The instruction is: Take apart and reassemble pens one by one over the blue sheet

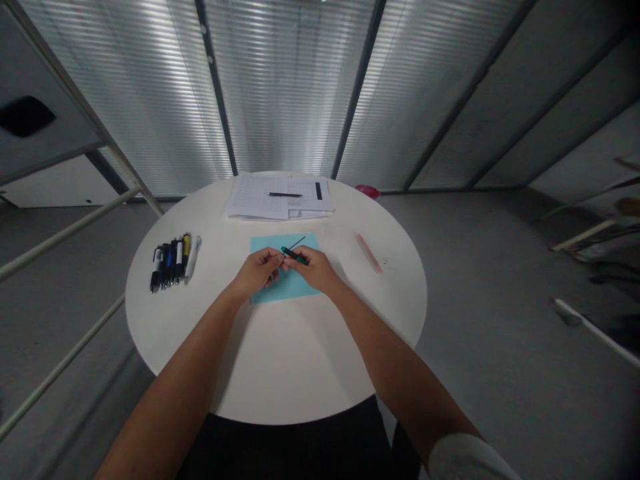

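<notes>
A green-handled screwdriver [295, 255] was pinched in the nearly closed right hand [316, 270] above a pale blue sheet [286, 283], seemingly laid on the round white table [295, 373] as a work mat, while the curled left hand [256, 272] was held touching or just beside it, its hold unclear

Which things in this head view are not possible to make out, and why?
Head view only:
Whether the left hand touches the green-handled screwdriver held by the right hand: their fingers hide that spot.
Writing on the papers: too small.
The pink object: mostly hidden behind the far edge of the white table.
The items at the right edge: blurred, cut off by the frame.
</notes>
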`<state>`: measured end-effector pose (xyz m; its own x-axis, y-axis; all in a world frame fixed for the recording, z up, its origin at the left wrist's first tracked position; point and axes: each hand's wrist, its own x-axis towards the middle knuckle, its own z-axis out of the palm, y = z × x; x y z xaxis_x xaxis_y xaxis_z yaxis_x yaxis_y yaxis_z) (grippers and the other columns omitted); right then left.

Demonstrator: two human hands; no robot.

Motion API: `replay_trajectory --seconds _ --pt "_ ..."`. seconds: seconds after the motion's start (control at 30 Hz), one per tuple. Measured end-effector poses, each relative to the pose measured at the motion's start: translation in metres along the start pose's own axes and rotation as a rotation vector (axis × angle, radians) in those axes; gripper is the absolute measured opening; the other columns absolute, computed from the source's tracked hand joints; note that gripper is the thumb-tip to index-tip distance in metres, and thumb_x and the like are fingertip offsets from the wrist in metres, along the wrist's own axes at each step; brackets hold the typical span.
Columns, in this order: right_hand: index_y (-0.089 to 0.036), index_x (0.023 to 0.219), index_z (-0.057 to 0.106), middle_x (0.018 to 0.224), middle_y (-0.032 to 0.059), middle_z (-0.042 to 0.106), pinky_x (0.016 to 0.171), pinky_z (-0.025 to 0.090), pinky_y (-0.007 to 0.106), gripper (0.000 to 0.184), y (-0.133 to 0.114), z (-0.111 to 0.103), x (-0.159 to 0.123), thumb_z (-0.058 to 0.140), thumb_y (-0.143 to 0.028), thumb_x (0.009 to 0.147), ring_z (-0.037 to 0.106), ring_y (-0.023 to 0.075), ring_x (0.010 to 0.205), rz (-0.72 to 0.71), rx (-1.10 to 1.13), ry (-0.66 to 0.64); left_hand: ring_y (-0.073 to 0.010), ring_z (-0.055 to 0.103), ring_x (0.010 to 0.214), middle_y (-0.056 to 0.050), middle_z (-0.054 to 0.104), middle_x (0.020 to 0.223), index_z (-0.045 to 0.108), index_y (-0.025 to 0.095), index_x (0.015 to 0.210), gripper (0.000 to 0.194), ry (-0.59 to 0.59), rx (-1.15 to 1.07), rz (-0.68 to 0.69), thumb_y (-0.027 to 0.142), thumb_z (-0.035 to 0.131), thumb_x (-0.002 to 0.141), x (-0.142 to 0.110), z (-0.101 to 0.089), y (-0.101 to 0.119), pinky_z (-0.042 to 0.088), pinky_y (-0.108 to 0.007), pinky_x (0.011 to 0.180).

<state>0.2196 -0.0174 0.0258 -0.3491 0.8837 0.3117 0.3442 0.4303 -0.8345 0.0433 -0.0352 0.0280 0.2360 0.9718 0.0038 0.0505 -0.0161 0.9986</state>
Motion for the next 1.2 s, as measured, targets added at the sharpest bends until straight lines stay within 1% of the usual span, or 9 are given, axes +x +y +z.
replay_trajectory --seconds 0.17,0.3,0.4,0.5,0.57,0.63,0.83,1.1,1.2 --pt "-0.021 0.081 0.065 0.078 -0.0014 0.068 0.07 0.04 0.025 0.02 -0.003 0.0 0.0 0.057 -0.039 0.084 0.057 0.0131 0.073 0.001 -0.014 0.008 -0.0082 0.052 0.052 -0.008 0.068 0.092 0.059 0.016 0.09 0.031 0.003 0.044 0.003 0.045 0.058 0.08 0.0 -0.001 0.001 0.033 -0.019 0.039" --pt "-0.022 0.081 0.065 0.079 -0.0023 0.068 0.071 0.04 0.025 0.019 -0.003 0.001 0.0 0.057 -0.038 0.084 0.058 0.013 0.075 -0.019 -0.024 -0.007 -0.0086 0.052 0.05 -0.005 0.068 0.077 0.06 0.016 0.085 0.029 0.027 0.096 0.01 0.045 0.058 0.08 0.001 0.0 0.0 0.034 -0.02 0.042" --pt "-0.022 0.088 0.065 0.084 -0.0018 0.068 0.073 0.041 0.025 0.021 -0.002 0.0 0.0 0.055 -0.041 0.086 0.06 0.0136 0.079 -0.034 -0.049 0.011 -0.0094 0.052 0.049 -0.003 0.065 0.068 0.061 0.016 0.084 0.03 0.083 0.113 0.004 0.045 0.059 0.079 0.003 -0.001 0.0 0.034 -0.02 0.043" --pt "-0.023 0.1 0.064 0.093 -0.0003 0.068 0.075 0.042 0.026 0.028 0.0 -0.005 -0.001 0.049 -0.045 0.089 0.061 0.0147 0.085 -0.022 -0.128 0.064 -0.0087 0.052 0.05 -0.006 0.069 0.08 0.059 0.015 0.085 0.031 0.19 0.049 0.003 0.045 0.06 0.077 0.004 -0.005 0.002 0.034 -0.02 0.041" --pt "-0.024 0.105 0.064 0.099 0.0009 0.068 0.078 0.043 0.026 0.032 0.001 -0.009 -0.001 0.044 -0.045 0.092 0.061 0.015 0.089 -0.03 -0.209 0.056 -0.0081 0.052 0.05 -0.008 0.069 0.09 0.058 0.015 0.086 0.03 0.255 -0.012 0.009 0.044 0.061 0.077 0.004 -0.008 0.004 0.033 -0.019 0.039" --pt "-0.024 0.108 0.064 0.103 0.0024 0.068 0.082 0.043 0.027 0.033 0.002 -0.012 -0.002 0.042 -0.044 0.094 0.061 0.0155 0.093 -0.053 -0.282 0.028 -0.0079 0.053 0.05 -0.008 0.069 0.095 0.058 0.015 0.087 0.03 0.285 -0.047 0.017 0.043 0.061 0.076 0.004 -0.01 0.007 0.032 -0.019 0.037" --pt "-0.026 0.113 0.064 0.109 0.0028 0.067 0.087 0.043 0.027 0.033 0.002 -0.01 -0.002 0.042 -0.043 0.095 0.06 0.016 0.101 -0.084 -0.364 -0.029 -0.0086 0.055 0.05 -0.008 0.069 0.094 0.059 0.014 0.087 0.028 0.232 -0.053 0.009 0.04 0.063 0.076 0.002 -0.008 0.008 0.034 -0.019 0.035" --pt "-0.025 0.112 0.065 0.106 0.0036 0.068 0.085 0.044 0.028 0.033 0.001 -0.009 -0.002 0.044 -0.042 0.094 0.061 0.0162 0.097 -0.094 -0.364 -0.028 -0.0096 0.057 0.05 -0.01 0.069 0.091 0.058 0.013 0.085 0.027 0.208 -0.031 0.016 0.037 0.063 0.076 0.003 -0.006 0.007 0.036 -0.02 0.036" --pt "-0.026 0.113 0.065 0.107 0.0038 0.068 0.086 0.045 0.03 0.032 0.002 -0.009 -0.002 0.044 -0.042 0.094 0.061 0.0167 0.098 -0.088 -0.347 -0.011 -0.0097 0.057 0.05 -0.009 0.069 0.089 0.058 0.013 0.086 0.027 0.221 -0.042 0.023 0.038 0.063 0.076 0.004 -0.007 0.006 0.037 -0.02 0.037"
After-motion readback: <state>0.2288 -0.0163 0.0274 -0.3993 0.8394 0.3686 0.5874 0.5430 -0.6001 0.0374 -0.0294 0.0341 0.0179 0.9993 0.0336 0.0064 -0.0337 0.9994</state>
